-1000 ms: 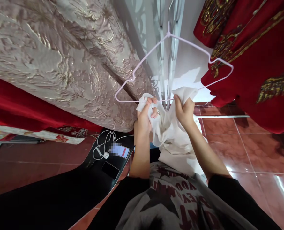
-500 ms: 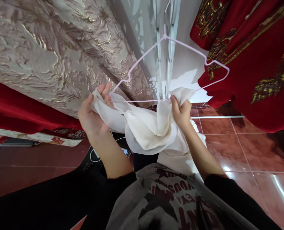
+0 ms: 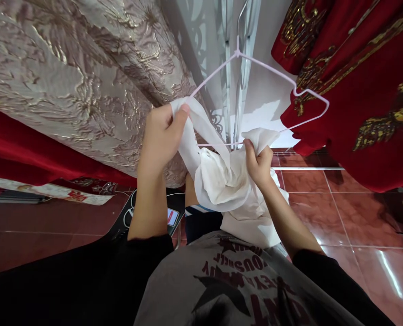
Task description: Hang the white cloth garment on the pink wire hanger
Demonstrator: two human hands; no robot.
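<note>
A thin pink hanger (image 3: 272,69) with a metal hook hangs in front of me. White sheer garment (image 3: 218,181) fabric is gathered around its lower bar and drapes down over my lap. My left hand (image 3: 164,133) is closed on a strip of the garment, which covers the hanger's left shoulder; the hanger's left end is hidden under cloth and fingers. My right hand (image 3: 260,163) pinches another fold of the garment below the bar, thumb on top. The hanger's right shoulder is bare.
Embossed pinkish-gold fabric (image 3: 86,81) hangs close on the left, and a red garment with gold trim (image 3: 364,104) on the right. Metal uprights (image 3: 227,77) stand against the wall behind the hanger. A phone (image 3: 173,217) lies on a black surface by my left forearm.
My left hand has gone from open fingers to closed on the cloth, moving up and right. The garment's left strip has risen over the hanger's shoulder. My right hand has barely moved.
</note>
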